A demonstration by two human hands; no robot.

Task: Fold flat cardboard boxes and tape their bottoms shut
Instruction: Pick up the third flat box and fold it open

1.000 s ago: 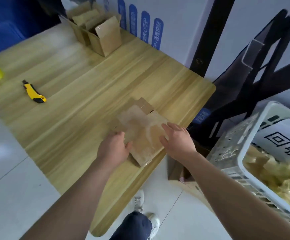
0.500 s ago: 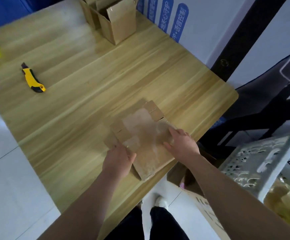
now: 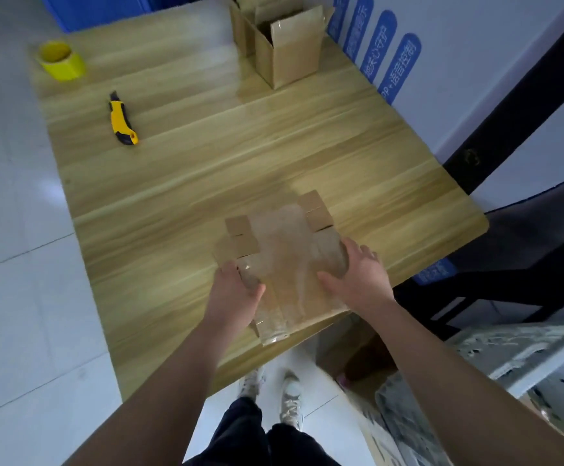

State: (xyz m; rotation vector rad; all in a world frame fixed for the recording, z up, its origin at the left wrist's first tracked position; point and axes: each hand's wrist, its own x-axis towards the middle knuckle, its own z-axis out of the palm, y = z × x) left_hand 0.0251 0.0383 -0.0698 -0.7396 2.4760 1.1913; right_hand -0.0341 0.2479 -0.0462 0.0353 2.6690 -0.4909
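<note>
Flat cardboard box: lies unopened on the tabletop at its near edge, between both hands. Its far flaps are flat, and a clear, shiny film seems to cover it.
Left hand: grips the box's left edge, fingers curled round it.
Right hand: spread wide, fingers laid on the box's right side, pressing rather than gripping as far as the view shows.
Done: assembled boxes stand at the far edge with top flaps up. Their bottoms are hidden, so taping cannot be confirmed.
Left: this box is not yet opened into shape, its bottom flaps are unfolded and it carries no new tape.
Tools: the yellow tape roll and the utility knife lie well apart from the hands, at the far left.
Change: half a second ago the box lay diagonal, and now it points nearly straight away from the person. The left hand has shifted from the near corner up the left edge. The knife keeps its place on the tabletop, and the tape roll now shows whole.
</note>
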